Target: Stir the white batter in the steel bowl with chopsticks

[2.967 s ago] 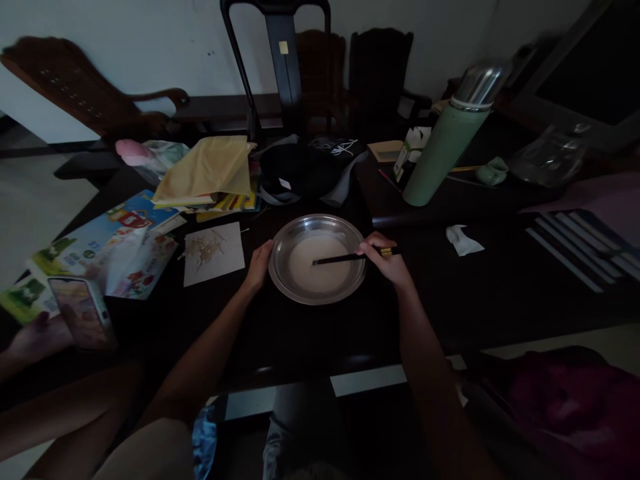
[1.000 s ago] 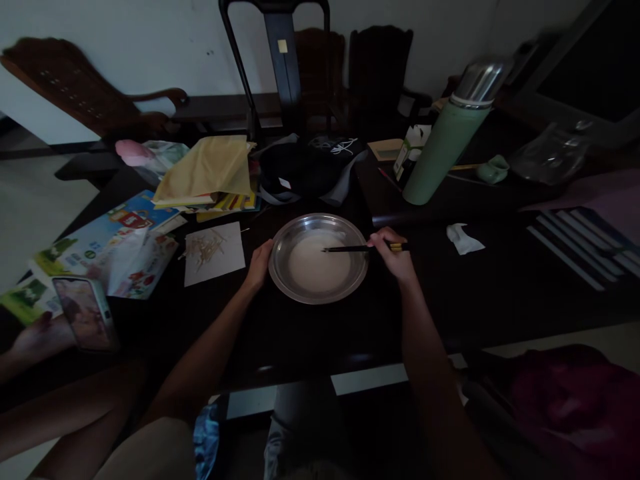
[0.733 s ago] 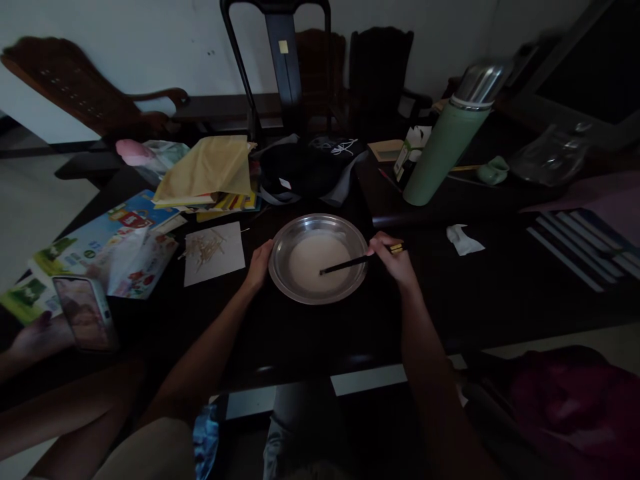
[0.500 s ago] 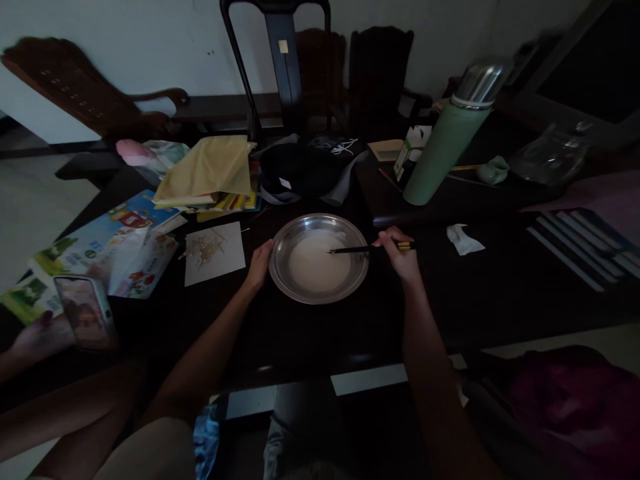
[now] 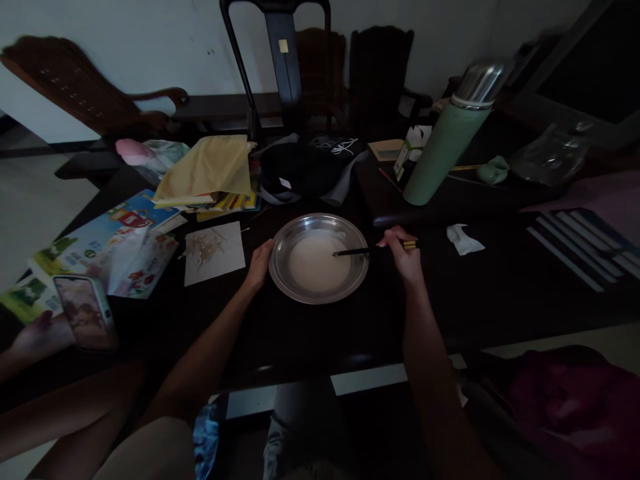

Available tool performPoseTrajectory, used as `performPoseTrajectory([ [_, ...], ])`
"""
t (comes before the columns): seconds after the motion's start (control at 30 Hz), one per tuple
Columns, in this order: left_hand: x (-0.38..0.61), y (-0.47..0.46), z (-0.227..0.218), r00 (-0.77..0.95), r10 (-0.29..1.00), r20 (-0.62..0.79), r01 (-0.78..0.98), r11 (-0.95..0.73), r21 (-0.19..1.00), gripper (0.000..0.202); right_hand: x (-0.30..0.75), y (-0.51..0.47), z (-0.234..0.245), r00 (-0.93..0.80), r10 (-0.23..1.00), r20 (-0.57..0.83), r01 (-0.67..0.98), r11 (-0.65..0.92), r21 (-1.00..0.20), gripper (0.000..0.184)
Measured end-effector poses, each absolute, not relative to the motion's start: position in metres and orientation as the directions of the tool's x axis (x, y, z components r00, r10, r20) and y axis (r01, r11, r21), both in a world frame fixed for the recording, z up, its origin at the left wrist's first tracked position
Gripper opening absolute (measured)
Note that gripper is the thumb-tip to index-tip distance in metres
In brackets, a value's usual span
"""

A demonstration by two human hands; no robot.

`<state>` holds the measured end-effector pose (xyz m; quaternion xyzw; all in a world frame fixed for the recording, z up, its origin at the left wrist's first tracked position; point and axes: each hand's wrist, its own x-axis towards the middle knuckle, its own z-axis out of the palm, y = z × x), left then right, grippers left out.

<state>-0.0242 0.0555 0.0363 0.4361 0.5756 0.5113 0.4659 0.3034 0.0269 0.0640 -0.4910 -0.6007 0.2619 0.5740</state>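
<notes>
A round metal bowl (image 5: pixel 284 280) with a pale, milky mixture (image 5: pixel 313 263) in it sits in the middle of the dark table (image 5: pixel 500 293). My left hand (image 5: pixel 259 265) cups the bowl's left rim, fingers curled against it. My right hand (image 5: pixel 403 253) is closed on a pair of dark chopsticks (image 5: pixel 356 251) with yellow ends. Their tips reach over the right part of the mixture.
A green thermos flask (image 5: pixel 443 143) stands at the back right, a crumpled tissue (image 5: pixel 463 239) near it. White paper with thin sticks (image 5: pixel 214 252), colourful books (image 5: pixel 100 240) and a yellow cloth (image 5: pixel 210 167) lie left. Another person's hand holds a phone (image 5: pixel 83 312) at far left.
My right hand has swung the chopsticks round in the bowl, their tips moving from the middle toward the right side. The left hand stays on the rim.
</notes>
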Motion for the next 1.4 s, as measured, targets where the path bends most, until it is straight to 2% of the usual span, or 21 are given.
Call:
performPoseTrajectory([
  [0.07, -0.025, 0.056, 0.036, -0.187, 0.978, -0.087, 0.032, 0.095, 0.995, 0.038, 0.307, 0.024, 0.064, 0.156, 0.905, 0.397, 0.229, 0.358, -0.905, 0.051],
  [0.27, -0.026, 0.056, 0.033, -0.173, 0.982, -0.075, 0.043, 0.083, 0.996, 0.041, 0.289, 0.024, 0.066, -0.130, 0.913, 0.385, 0.252, 0.407, -0.878, 0.043],
  [0.33, -0.026, 0.057, 0.033, -0.175, 0.981, -0.083, 0.042, 0.092, 0.995, 0.041, 0.288, 0.027, 0.066, -0.109, 0.905, 0.412, 0.285, 0.425, -0.859, 0.042],
  [0.43, -0.025, 0.057, 0.033, -0.187, 0.977, -0.103, 0.022, 0.110, 0.994, 0.040, 0.298, 0.028, 0.064, 0.053, 0.898, 0.437, 0.307, 0.402, -0.863, 0.044],
  [0.53, -0.025, 0.057, 0.034, -0.188, 0.977, -0.101, 0.014, 0.105, 0.994, 0.039, 0.308, 0.025, 0.064, 0.164, 0.903, 0.397, 0.233, 0.355, -0.905, 0.050],
  [0.63, -0.025, 0.057, 0.033, -0.182, 0.979, -0.090, 0.023, 0.096, 0.995, 0.038, 0.303, 0.022, 0.065, 0.061, 0.931, 0.360, 0.198, 0.342, -0.919, 0.050],
  [0.77, -0.026, 0.058, 0.031, -0.191, 0.976, -0.103, 0.020, 0.108, 0.994, 0.040, 0.286, 0.025, 0.065, -0.104, 0.917, 0.385, 0.253, 0.399, -0.881, 0.044],
  [0.83, -0.027, 0.059, 0.029, -0.194, 0.976, -0.098, 0.018, 0.103, 0.995, 0.040, 0.286, 0.028, 0.064, -0.085, 0.906, 0.415, 0.290, 0.420, -0.860, 0.043],
  [0.9, -0.027, 0.059, 0.029, -0.191, 0.977, -0.091, 0.022, 0.097, 0.995, 0.040, 0.292, 0.029, 0.063, 0.006, 0.901, 0.434, 0.316, 0.410, -0.856, 0.043],
  [1.0, -0.027, 0.058, 0.031, -0.187, 0.979, -0.084, 0.027, 0.091, 0.995, 0.039, 0.304, 0.026, 0.064, 0.146, 0.900, 0.410, 0.259, 0.365, -0.894, 0.048],
  [1.07, -0.027, 0.057, 0.032, -0.188, 0.978, -0.088, 0.023, 0.094, 0.995, 0.039, 0.306, 0.023, 0.065, 0.130, 0.919, 0.373, 0.212, 0.342, -0.916, 0.050],
  [1.13, -0.026, 0.057, 0.032, -0.190, 0.977, -0.093, 0.016, 0.098, 0.995, 0.040, 0.301, 0.022, 0.066, 0.031, 0.934, 0.355, 0.208, 0.342, -0.916, 0.048],
  [1.27, -0.026, 0.057, 0.032, -0.189, 0.978, -0.089, 0.011, 0.093, 0.996, 0.040, 0.287, 0.026, 0.066, -0.117, 0.910, 0.398, 0.251, 0.415, -0.875, 0.042],
  [1.33, -0.026, 0.057, 0.032, -0.182, 0.979, -0.090, 0.015, 0.094, 0.995, 0.040, 0.288, 0.028, 0.065, -0.074, 0.899, 0.432, 0.287, 0.434, -0.854, 0.042],
  [1.4, -0.026, 0.057, 0.032, -0.183, 0.979, -0.094, 0.017, 0.099, 0.995, 0.041, 0.296, 0.028, 0.064, 0.039, 0.893, 0.448, 0.310, 0.416, -0.855, 0.045],
])
